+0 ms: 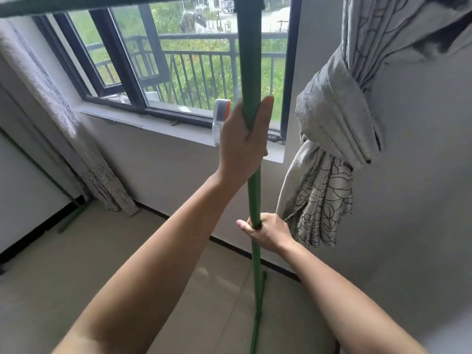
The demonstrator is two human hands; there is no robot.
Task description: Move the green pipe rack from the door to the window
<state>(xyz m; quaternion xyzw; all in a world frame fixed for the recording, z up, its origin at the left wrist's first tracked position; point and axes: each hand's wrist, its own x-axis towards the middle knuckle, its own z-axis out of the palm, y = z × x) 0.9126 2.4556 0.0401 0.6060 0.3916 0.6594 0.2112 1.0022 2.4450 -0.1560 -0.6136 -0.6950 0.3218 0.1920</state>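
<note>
The green pipe rack (249, 60) stands right in front of the window (163, 67). Its near upright post runs from the top bar down to a foot on the floor. The top bar crosses the upper left of the view. The rack's far foot (72, 218) shows at the left wall. My left hand (244, 139) is wrapped around the upright at sill height. My right hand (267, 232) grips the same post lower down, near the skirting.
A knotted grey flowered curtain (339, 123) hangs close to the right of the post. Another curtain (51, 106) hangs at the left. A white and orange object (221, 111) stands on the window sill (163, 129) behind my left hand. Beige floor tiles lie below.
</note>
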